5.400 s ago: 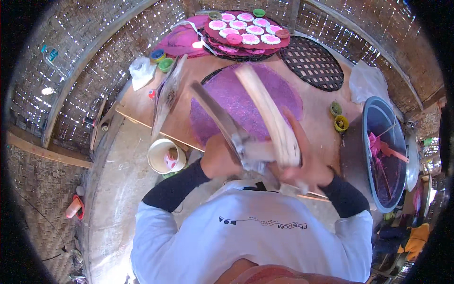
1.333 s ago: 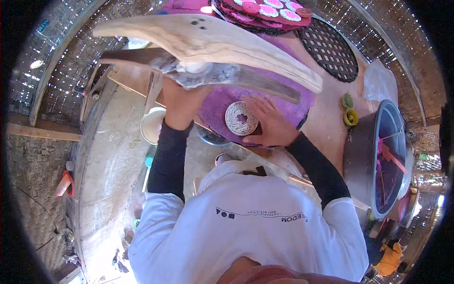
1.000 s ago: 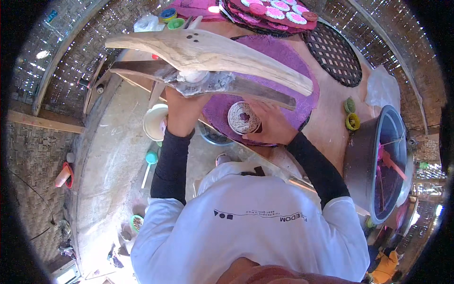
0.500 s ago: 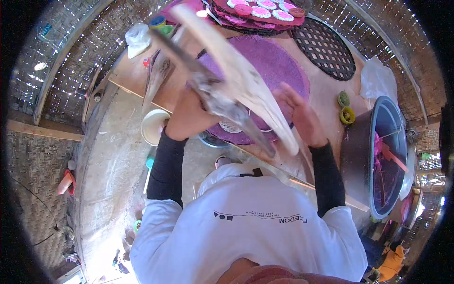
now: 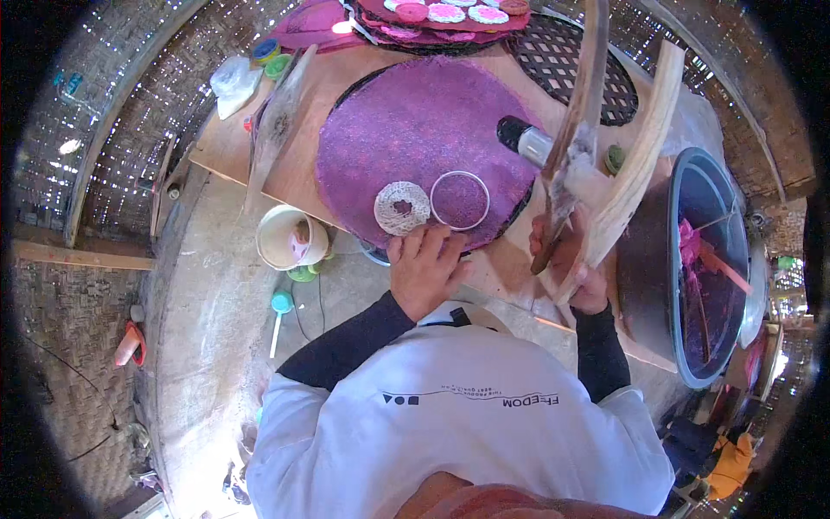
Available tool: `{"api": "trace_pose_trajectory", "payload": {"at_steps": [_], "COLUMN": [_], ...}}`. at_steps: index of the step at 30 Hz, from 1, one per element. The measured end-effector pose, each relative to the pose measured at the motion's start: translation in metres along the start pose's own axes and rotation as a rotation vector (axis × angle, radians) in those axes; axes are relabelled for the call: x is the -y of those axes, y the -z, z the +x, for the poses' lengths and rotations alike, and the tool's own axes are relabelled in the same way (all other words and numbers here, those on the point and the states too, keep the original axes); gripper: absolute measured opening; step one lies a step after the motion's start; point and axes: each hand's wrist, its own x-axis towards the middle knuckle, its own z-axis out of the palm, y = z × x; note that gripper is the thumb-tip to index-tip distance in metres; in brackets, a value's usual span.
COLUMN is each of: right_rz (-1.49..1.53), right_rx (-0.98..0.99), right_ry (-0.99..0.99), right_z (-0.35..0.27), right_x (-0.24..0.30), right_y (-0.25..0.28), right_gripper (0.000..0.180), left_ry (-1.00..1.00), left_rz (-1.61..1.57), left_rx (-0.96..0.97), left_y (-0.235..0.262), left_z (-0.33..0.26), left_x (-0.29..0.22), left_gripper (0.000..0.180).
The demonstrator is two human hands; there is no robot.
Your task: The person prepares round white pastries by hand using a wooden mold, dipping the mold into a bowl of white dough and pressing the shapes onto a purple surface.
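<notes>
My right hand grips a wooden two-lever press, made of a darker lever and a paler one. Between the levers sits a metal cylinder with a black end, pointing left over a round purple mat. Near the mat's front edge lie a white lacy disc with a hole in its middle and, just right of it, a thin white hoop. My left hand rests at that edge below them, fingers stretched out, holding nothing. Whether its fingertips touch the disc I cannot tell.
A deep grey tub with pink-stained tools stands at the right. Behind lie a black woven tray and a stack of dark pink rounds bearing discs. A white bucket stands at the left; another wooden lever lies beside the mat.
The press has moved from above the mat toward the right, now in my right hand alone. My left hand has let go of it and come down to the mat's front edge.
</notes>
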Motion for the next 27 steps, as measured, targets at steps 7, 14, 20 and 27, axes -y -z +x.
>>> {"api": "trace_pose_trajectory", "payload": {"at_steps": [7, 14, 20, 27], "right_rz": [-0.122, -0.154, -0.149, -0.322], "right_rx": [-0.018, 0.055, -0.022, 0.146], "right_ry": [-0.015, -0.137, -0.151, -0.226], "right_z": [-0.003, -0.013, -0.007, 0.036], "right_x": [-0.003, -0.014, -0.005, 0.028], "right_y": [0.000, 0.017, -0.004, -0.049], "right_gripper": [0.093, 0.082, 0.062, 0.055], "left_ry": [-0.333, -0.436, -0.340, 0.052], "left_rz": [0.035, 0.147, 0.151, -0.767], "left_rx": [0.132, 0.300, 0.383, -0.238], "left_y": [-0.006, 0.042, 0.054, 0.072], "left_z": [-0.013, -0.012, -0.009, 0.060], "left_x": [0.029, 0.086, 0.108, 0.112], "left_gripper": [0.023, 0.019, 0.030, 0.075]}}
